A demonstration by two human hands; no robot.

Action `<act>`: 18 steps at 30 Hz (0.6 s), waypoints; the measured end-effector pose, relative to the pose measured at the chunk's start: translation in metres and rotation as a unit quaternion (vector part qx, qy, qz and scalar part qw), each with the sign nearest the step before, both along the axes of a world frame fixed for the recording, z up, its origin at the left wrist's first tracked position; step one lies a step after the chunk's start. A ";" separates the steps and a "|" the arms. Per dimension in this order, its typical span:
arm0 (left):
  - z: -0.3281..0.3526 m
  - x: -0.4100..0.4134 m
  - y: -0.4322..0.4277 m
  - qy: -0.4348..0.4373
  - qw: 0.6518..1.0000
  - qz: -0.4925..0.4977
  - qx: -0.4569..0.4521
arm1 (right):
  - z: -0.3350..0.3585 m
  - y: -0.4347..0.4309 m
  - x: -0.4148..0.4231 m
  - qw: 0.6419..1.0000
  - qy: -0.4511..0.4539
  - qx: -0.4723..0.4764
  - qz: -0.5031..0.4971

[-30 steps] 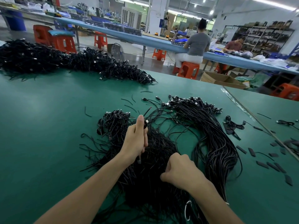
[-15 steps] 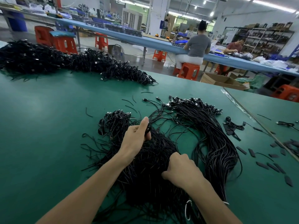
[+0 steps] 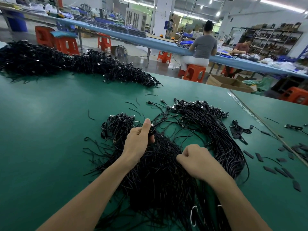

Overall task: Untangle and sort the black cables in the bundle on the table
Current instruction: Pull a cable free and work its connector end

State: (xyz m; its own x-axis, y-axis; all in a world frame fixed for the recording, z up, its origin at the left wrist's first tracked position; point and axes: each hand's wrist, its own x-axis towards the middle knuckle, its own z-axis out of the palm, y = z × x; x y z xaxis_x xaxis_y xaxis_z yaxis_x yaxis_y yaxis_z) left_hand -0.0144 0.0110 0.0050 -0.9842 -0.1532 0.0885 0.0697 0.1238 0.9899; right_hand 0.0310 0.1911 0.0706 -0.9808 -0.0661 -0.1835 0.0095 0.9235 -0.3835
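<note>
A tangled bundle of black cables (image 3: 160,177) lies on the green table (image 3: 50,130) in front of me. My left hand (image 3: 139,140) pinches a black cable end with a metal plug at the bundle's upper edge, thumb up. My right hand (image 3: 198,160) is curled into the cables on the bundle's right side and grips strands there. To the right, a sorted sheaf of cables (image 3: 215,130) curves away, plugs lined up at its far end. A smaller clump (image 3: 116,124) sits left of my left hand.
A long heap of black cables (image 3: 71,64) runs along the table's far left edge. Short black sleeves (image 3: 273,169) and a small coiled cable (image 3: 240,129) lie scattered at the right. A seam (image 3: 260,122) divides this table from another. People sit at a blue bench beyond.
My left hand has shifted a little and keeps its pinch on the cable end. My right hand stays buried in the bundle, nearly unmoved.
</note>
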 end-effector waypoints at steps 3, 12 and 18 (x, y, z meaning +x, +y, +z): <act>0.005 0.002 0.001 -0.003 1.000 -0.010 0.003 | 0.007 0.009 -0.005 0.997 0.037 -0.069 0.001; 0.026 0.022 0.022 0.020 0.982 -0.159 0.097 | -0.002 -0.018 -0.006 0.929 0.225 -0.295 -0.004; 0.036 0.025 0.023 0.029 0.962 -0.204 0.179 | 0.003 -0.026 0.000 0.915 0.188 -0.351 0.064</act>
State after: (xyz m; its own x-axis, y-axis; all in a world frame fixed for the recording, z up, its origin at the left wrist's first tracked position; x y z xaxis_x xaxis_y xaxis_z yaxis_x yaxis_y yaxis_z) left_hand 0.0102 0.0337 0.0413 -0.9639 0.2137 0.1586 0.0967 -0.2741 0.9568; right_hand 0.0307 0.1656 0.0734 -0.9419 -0.1569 0.2968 -0.3358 0.4323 -0.8369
